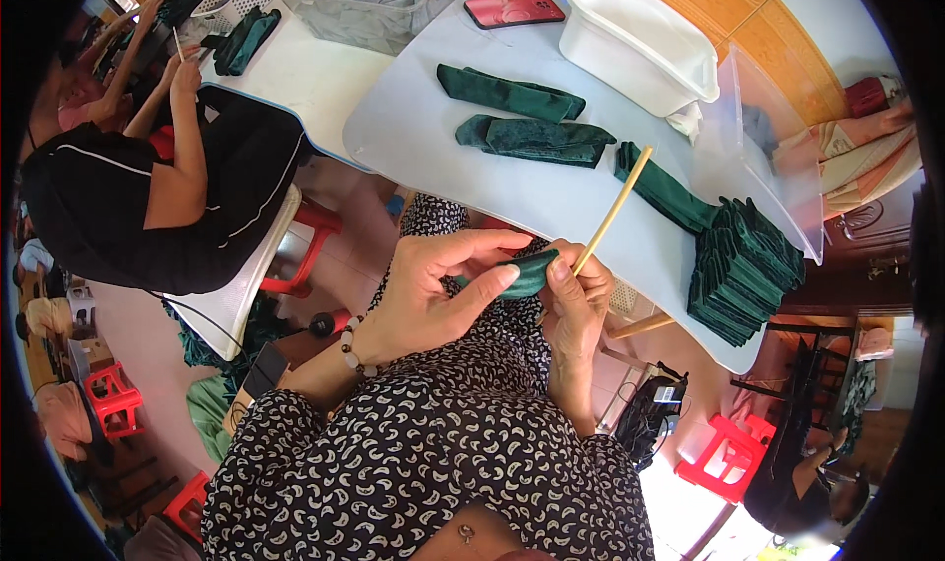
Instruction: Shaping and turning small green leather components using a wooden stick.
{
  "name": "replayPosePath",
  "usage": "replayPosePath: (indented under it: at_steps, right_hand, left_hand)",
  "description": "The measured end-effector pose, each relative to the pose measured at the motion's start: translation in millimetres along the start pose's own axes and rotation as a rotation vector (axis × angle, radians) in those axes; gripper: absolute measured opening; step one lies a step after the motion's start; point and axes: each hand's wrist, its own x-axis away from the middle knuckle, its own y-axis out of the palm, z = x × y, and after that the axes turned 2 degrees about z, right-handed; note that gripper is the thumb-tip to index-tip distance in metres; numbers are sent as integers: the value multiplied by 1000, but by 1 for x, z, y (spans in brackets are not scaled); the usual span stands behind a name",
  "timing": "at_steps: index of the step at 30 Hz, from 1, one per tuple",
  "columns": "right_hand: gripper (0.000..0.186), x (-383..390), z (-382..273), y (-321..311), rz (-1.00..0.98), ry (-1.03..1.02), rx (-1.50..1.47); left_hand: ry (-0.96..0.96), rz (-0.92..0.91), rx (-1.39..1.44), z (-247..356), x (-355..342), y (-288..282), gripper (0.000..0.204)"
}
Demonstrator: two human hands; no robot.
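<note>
Above my lap, a small dark green velvet fabric piece (532, 274) sits between my two hands. My left hand (418, 280), with a beaded bracelet at its wrist, grips one end, the thumb on top and the fingers curled behind. At the other end, my right hand (581, 300) pinches the fabric and also holds a thin wooden stick (618, 205) that slants up to the right. Whether the stick's lower end goes inside the fabric is hidden by my fingers. Flat green velvet strips (536, 140) lie on the table beyond, beside a thick stack of folded velvet pieces (746, 271).
The white table (404, 118) carries a red phone (514, 10), a white plastic tub (640, 39) and a clear plastic bin (778, 148). A bin of fabric scraps (379, 15) stands at the far left. A co-worker in black (167, 197) sits at left, holding a similar stick.
</note>
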Motion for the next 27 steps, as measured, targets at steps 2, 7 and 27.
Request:
replayPosePath:
  at_steps: [2, 7, 27]
  right_hand:
    - [17, 0, 2, -3, 2, 57, -22]
    - [33, -9, 3, 6, -149, -6, -125]
    - [27, -26, -23, -10, -380, -135, 528]
  left_hand:
    - [-44, -22, 70, -4, -2, 0, 30]
    - [-1, 130, 316, -10, -8, 2, 28]
    - [-466, -299, 296, -67, 12, -12, 59]
